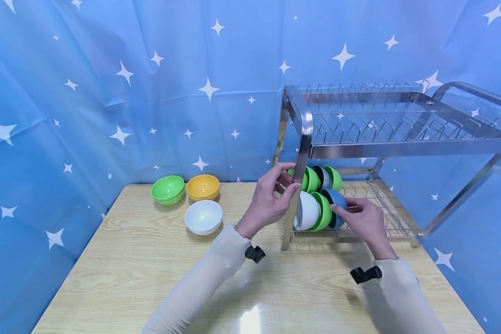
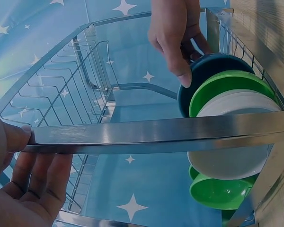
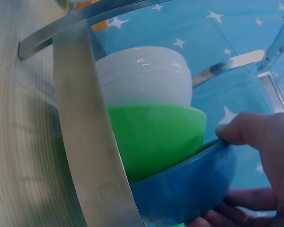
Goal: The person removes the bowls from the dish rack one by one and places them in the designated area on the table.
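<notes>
On the lower shelf of a metal dish rack [image 1: 338, 151], my right hand [image 1: 362, 221] pinches the rim of a blue bowl [image 1: 337, 204], thumb on one side and fingers on the other. The blue bowl stands on edge beside a green bowl [image 1: 323, 212], with a white bowl [image 1: 309, 211] left of that. My left hand [image 1: 271, 198] grips the rack's front left upright, its thumb and fingers around the metal in the left wrist view. Behind stand more green bowls [image 1: 335, 178] and a dark patterned bowl [image 1: 322, 176], partly hidden.
Left on the wooden table [image 1: 129, 269] sit stacked green bowls [image 1: 168, 189], an orange bowl [image 1: 203, 186] and a white bowl [image 1: 203, 217]. The rack's upper shelf, with wire dividers, overhangs the lower one. A blue star-patterned curtain [image 1: 171, 93] hangs behind.
</notes>
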A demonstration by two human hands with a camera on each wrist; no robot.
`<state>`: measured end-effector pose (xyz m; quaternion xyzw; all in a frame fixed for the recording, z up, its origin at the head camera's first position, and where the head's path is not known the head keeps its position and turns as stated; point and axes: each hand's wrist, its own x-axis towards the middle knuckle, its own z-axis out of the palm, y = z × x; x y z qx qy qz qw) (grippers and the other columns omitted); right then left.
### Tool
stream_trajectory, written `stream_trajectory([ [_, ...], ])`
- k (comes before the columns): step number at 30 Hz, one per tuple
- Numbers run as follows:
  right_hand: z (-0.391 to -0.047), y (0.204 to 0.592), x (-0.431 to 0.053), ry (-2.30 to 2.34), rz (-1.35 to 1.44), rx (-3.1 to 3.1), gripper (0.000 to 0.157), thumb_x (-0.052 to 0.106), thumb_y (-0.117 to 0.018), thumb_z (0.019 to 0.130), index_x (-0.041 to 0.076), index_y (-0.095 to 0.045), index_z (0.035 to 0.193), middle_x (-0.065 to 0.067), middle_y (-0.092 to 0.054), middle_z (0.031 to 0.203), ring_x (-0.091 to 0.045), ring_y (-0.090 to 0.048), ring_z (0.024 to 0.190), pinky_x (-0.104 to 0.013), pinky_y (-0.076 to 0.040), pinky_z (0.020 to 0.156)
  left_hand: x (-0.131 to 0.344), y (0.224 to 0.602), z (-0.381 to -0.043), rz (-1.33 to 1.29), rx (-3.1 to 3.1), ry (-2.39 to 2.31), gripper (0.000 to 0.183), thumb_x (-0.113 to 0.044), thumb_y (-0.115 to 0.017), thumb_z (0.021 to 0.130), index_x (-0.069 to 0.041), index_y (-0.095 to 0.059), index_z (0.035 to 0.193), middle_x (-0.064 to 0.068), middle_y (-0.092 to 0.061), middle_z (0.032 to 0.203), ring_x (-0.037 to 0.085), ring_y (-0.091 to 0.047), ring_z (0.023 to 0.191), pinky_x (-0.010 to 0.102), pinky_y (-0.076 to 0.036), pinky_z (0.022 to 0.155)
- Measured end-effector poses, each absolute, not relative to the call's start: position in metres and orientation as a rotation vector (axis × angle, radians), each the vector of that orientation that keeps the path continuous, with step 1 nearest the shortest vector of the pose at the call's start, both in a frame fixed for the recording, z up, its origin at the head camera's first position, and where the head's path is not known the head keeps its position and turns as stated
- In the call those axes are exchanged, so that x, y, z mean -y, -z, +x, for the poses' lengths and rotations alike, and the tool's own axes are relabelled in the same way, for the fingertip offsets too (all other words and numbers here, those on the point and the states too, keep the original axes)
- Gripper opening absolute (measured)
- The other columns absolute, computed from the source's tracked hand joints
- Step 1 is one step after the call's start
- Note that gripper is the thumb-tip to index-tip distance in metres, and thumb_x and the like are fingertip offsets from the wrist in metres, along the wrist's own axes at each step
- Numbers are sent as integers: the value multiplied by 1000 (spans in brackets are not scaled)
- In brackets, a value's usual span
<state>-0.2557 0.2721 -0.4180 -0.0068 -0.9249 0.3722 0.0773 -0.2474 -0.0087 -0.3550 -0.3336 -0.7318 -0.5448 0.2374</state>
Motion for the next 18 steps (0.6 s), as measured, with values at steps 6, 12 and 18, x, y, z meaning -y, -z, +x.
stream_trajectory([
  [6,-256,417,-271,-1015,113,2664,66,50,-73,92,-1,-66,133,-22,-67,116,-39,-71,103,-18,-54,71,9,356,-248,-923,2004,1492,35,-8,-66,99,-3,-56,132,12,-68,94,17,-64,78,22,-57,65],
  [12,-258,412,-271,-1007,176,2495,56,34,-80,89,-3,-68,129,-19,-63,109,-38,-71,98,5,-41,75,9,358,-248,-930,2007,1486,35,-8,-66,99,-3,-56,132,12,-68,95,17,-64,78,20,-57,65],
  [18,-257,400,-270,-982,190,2355,51,22,-85,84,-2,-70,127,-16,-59,105,-6,-66,90,4,-42,82,10,359,-248,-917,2016,1476,35,-8,-67,99,-4,-57,132,11,-68,94,16,-64,77,19,-56,65],
])
